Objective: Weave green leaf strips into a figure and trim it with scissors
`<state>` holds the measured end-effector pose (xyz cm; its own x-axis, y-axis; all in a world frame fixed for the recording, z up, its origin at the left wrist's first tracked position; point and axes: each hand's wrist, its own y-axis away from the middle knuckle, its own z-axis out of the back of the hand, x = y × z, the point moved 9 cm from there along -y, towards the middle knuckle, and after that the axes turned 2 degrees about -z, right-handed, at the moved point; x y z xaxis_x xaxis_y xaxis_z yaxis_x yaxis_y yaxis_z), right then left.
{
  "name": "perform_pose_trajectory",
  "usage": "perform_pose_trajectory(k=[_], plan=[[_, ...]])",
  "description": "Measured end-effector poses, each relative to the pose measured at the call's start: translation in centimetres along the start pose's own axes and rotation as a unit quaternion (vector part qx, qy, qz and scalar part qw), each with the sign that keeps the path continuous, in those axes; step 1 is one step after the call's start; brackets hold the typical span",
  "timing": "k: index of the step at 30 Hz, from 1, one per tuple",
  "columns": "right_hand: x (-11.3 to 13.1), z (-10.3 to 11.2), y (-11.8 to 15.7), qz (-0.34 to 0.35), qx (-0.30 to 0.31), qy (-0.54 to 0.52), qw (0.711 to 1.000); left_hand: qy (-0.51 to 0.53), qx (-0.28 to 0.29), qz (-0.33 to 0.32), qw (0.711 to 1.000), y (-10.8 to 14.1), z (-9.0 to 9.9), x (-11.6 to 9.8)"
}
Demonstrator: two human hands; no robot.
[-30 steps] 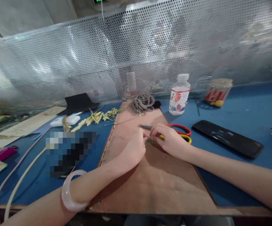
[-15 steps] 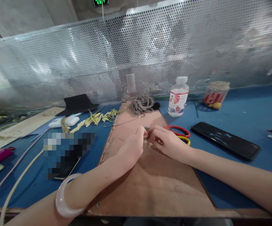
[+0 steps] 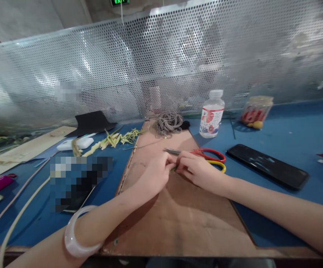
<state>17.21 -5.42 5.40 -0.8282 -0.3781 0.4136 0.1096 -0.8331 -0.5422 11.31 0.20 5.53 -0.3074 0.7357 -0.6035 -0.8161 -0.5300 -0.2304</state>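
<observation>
The blades of the scissors point(image 3: 172, 151) peek out again past the fingers. Mid-frame, the left hand point(image 3: 154, 173) and right hand point(image 3: 199, 170) pinch a tiny green bit point(image 3: 174, 169) in their grip, above the brown board point(image 3: 189, 223).

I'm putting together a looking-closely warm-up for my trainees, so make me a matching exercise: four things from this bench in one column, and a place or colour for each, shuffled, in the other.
Things
1. Scissors
2. Tangled cord
3. Bottle
4. Small green piece

Places or colours
A. Upright on the blue surface
B. At the fingertips of the left hand and right hand
C. One handle loop red, the other yellow
D. At the far end of the brown board

Pairs: 1-C, 2-D, 3-A, 4-B
</observation>
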Motion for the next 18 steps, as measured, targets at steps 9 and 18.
perform_pose_trajectory(k=[9,18], plan=[[-1.4,-0.2,0.1,-0.038,0.043,-0.007,0.998,0.024,0.020,-0.039,0.999,0.1,-0.2,-0.7],[-1.2,0.3,0.2,-0.062,0.008,0.000,0.998,0.053,0.014,-0.044,0.998,-0.3,-0.7,0.2]])
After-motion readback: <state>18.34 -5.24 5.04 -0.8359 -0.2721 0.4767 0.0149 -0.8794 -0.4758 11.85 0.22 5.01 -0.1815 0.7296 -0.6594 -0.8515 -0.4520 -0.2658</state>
